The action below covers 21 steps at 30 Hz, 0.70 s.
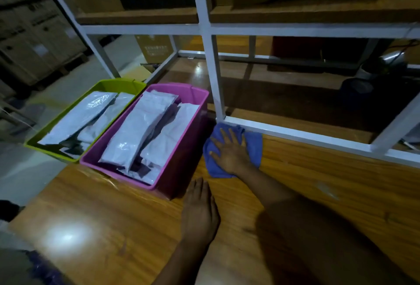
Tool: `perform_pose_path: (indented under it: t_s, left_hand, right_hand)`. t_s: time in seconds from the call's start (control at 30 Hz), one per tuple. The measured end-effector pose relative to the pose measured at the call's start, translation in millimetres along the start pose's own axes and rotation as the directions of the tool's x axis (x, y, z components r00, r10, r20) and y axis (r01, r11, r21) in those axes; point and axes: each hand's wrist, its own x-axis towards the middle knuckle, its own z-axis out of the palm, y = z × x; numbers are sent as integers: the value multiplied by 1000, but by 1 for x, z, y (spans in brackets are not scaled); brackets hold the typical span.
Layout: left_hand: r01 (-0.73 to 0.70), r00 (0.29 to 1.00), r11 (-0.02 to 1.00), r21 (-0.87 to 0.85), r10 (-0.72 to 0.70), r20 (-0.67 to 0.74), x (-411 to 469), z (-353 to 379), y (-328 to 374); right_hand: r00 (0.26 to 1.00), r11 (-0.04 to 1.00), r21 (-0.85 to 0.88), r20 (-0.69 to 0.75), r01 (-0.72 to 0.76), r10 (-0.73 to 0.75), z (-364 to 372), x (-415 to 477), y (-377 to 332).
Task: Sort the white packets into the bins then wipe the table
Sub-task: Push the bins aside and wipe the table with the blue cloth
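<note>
Packets (136, 125) binned at ten o'clock, the right hand (229, 150) presses a cloth (254, 146) flat-fingered, left hand (200, 212) lying flat as brace.

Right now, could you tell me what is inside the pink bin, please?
The pink bin holds several white packets, lying lengthwise and overlapping one another. The bin's floor, and anything beneath the top packets, is covered, so I cannot tell how many there are.
</note>
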Motion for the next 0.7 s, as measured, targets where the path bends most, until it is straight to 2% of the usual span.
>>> perform_pose_path:
  t_s: [0.1,0.17,0.2,0.27,0.3,0.33,0.37,0.4,0.47,0.53,0.57,0.63,0.7]
  left_hand:
    - [31,1000,999,19,-31,-2,-19,-8,-10]
    - [52,998,998,39,-53,17,-35,-12,-14]
    - [54,998,997,53,-56,30,-44,-15,-15]
    - [49,997,997,64,-52,55,-62,-19,-15]
    - [53,996,997,64,-57,65,-70,-22,-13]
    - [63,995,996,61,-68,74,-77,-24,-10]
    - [78,993,995,58,-82,86,-84,-25,-7]
    - [89,991,994,57,-95,97,-90,-26,-4]
    - [96,988,993,62,-102,114,-105,-27,4]
    - [96,987,994,47,-102,123,-122,-30,13]
    - [97,986,995,37,-101,130,-133,-33,18]
    - [103,982,994,25,-106,155,-155,-37,27]
    - [116,978,993,29,-119,171,-176,-40,36]
  right_hand:
    - [953,956,10,88,292,-291,11,-29,-8]
    - [926,932,26,109,361,-361,3,-41,6]
    - [944,950,33,107,312,-314,0,-46,14]
    - [999,999,23,32,36,-37,-6,-60,29]
    - [995,995,16,-13,-100,100,-8,-72,29]
    - [988,988,12,-34,-151,152,-7,-85,24]
    - [994,994,0,-18,-108,108,-3,-101,15]
    - [1000,1000,-8,29,4,-3,0,-120,6]
    - [963,971,14,125,238,-237,2,-164,1]
    - [948,958,36,136,285,-288,-8,-196,26]
    - [968,974,37,111,223,-226,-15,-207,46]
    - [999,999,19,32,-26,25,-28,-229,85]
    - [971,971,18,2,-238,238,-34,-255,102]
